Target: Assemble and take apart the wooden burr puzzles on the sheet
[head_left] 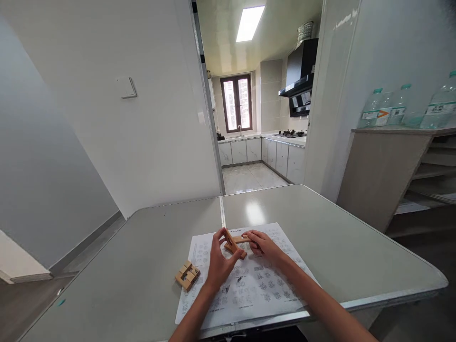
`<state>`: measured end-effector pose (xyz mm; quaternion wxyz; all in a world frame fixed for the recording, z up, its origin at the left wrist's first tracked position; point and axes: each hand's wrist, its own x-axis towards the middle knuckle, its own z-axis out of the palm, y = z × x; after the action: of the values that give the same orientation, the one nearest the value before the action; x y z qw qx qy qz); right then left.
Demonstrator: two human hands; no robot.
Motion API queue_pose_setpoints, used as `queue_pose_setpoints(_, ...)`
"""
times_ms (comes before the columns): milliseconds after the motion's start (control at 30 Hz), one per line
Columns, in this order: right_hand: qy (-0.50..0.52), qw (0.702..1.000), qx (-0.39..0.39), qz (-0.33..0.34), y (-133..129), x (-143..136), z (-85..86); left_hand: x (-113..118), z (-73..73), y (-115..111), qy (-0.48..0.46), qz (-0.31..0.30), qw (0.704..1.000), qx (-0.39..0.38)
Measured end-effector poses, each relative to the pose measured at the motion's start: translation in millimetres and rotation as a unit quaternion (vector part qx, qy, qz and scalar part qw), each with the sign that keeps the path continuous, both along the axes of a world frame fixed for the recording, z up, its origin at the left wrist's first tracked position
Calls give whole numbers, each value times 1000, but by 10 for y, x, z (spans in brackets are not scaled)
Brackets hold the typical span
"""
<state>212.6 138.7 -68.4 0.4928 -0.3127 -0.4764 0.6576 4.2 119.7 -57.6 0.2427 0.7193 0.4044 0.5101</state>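
Note:
My left hand (221, 263) grips a flat wooden puzzle piece (232, 241) by its ends, between thumb and fingers, tilted above the printed sheet. Between the fingers and thumb of my right hand (261, 244) is the end of a wooden stick (242, 239), which reaches left to the piece in my left hand. Whether the stick passes into that piece is too small to tell. Under both hands lies the paper sheet (269, 304) with rows of small drawings. Left of my left hand, a cluster of wooden blocks (187, 275) rests partly on the sheet's edge.
The grey table (135, 285) has a pale seam and a metal rim. Beyond it, a doorway opens to a kitchen with a window (236, 103) and a stove (292, 133). Several plastic bottles (399, 107) stand on a wooden shelf unit (386, 175) at the right.

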Motion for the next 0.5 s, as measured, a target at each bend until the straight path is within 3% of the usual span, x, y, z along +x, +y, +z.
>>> queue_pose_setpoints(300, -4, 1000, 0, 4, -14, 8, 10, 7, 13, 2, -22, -11, 999, -23)
queue_pose_setpoints(500, -10, 1000, 6, 6, -2, 5, 3, 20, 39, 4, -90, -22, 994, -55)
